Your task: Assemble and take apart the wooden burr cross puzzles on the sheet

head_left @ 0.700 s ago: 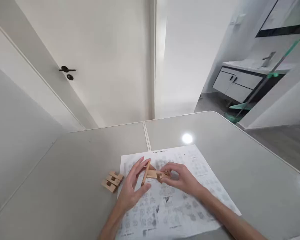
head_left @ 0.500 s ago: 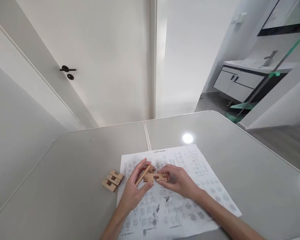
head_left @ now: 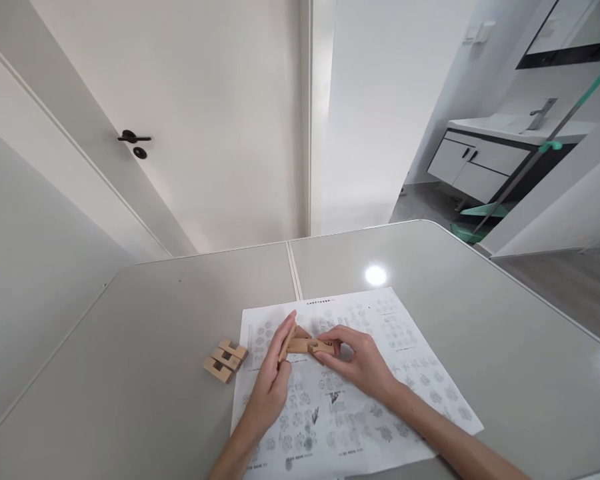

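My left hand (head_left: 275, 373) is closed along a slim wooden puzzle piece (head_left: 287, 343), its fingers straight and the thumb bent below. Between the hands, wooden puzzle pieces (head_left: 299, 345) touch one another over the printed sheet (head_left: 370, 433). My right hand (head_left: 363, 360) pinches a notched wooden puzzle piece (head_left: 322, 347) at its right end, thumb below and fingers above. Where the pieces meet, the joint is partly hidden by the fingers. Left of the sheet, several notched wooden blocks (head_left: 225, 361) lie side by side on the table.
The grey table (head_left: 130, 373) has a seam (head_left: 295, 270) running to its far edge. Beyond it stand a white door (head_left: 220, 120) with a black handle (head_left: 135, 137) and, at the right, a sink cabinet (head_left: 475, 163) with a green-handled broom (head_left: 550, 143) before it.
My left hand has turned more edge-on, its thumb drawn in against the slim piece. The right hand's notched piece has tilted and now overlaps the middle piece. The blocks at left stayed put.
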### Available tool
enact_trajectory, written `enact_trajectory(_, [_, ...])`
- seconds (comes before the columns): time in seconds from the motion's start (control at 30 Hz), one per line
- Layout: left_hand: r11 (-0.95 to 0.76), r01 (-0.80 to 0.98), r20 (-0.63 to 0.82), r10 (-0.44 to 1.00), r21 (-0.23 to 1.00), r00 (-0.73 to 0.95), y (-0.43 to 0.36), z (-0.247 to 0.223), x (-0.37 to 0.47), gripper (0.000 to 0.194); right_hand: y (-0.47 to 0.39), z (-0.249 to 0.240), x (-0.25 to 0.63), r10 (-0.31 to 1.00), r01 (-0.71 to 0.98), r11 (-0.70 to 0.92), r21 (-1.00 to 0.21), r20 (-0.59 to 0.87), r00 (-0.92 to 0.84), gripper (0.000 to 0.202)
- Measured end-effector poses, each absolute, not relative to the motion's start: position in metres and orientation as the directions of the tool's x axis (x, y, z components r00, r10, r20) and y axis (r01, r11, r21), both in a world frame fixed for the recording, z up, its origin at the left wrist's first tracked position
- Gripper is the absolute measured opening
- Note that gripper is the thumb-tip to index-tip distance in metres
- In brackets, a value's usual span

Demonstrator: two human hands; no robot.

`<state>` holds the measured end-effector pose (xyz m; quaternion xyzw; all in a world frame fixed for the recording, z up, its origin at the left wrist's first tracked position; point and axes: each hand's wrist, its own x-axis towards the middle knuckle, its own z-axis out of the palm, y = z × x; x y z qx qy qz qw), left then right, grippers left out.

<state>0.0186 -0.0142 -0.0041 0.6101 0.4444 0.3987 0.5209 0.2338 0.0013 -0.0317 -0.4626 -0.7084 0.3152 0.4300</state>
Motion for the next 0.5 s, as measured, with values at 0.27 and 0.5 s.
enact_trajectory(0.27, [-0.196, 0.221, 0.128, 0.948, 0.955, 0.291, -0.0196, -0.0116, 0.0234, 0.06, -0.009, -0.0274, 0.2248, 0.935, 0.317, 0.348, -0.882, 0.301, -0.19, 0.016])
enact_trajectory(0.5, [-0.206, 0.204, 0.129, 0.932, 0.957, 0.338, -0.018, -0.0075, 0.0202, 0.057, -0.01, -0.0283, 0.2269, 0.922, 0.308, 0.376, -0.874, 0.322, -0.213, 0.013])
